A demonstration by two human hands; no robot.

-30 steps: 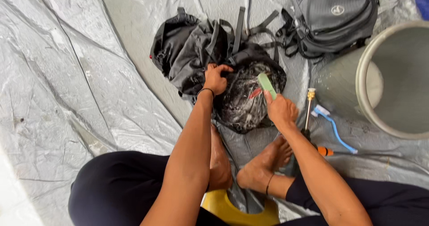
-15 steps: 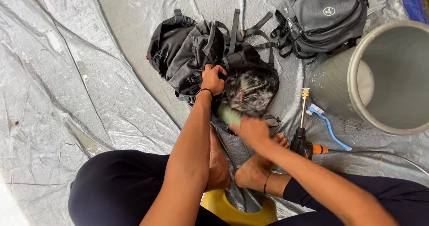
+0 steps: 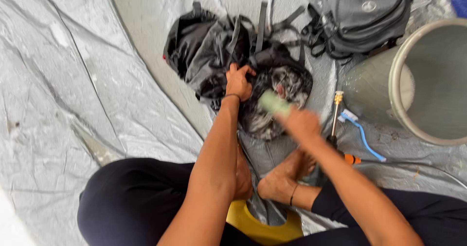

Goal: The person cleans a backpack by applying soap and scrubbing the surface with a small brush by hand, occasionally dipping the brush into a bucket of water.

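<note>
Green and blurred, a small brush is pinched in the right hand, whose fingers are closed around its near end; the brush lies tilted over the wet part of a black backpack. The left hand is closed as a fist on a fold of the same backpack, just to the left of the brush, and holds the cloth bunched. A thin dark band sits on that wrist.

The black backpack lies flat and crumpled on a grey plastic sheet that covers the floor. Its near part, between the two hands, looks shiny and covered with pale foam, with a little red spot in it. Its straps point away from the person.

Two bare feet rest on the sheet just below the backpack. To the right lie a spray nozzle with a brass tip and a blue-handled brush. Further right stands a big grey bucket, and behind it a second grey backpack.
</note>
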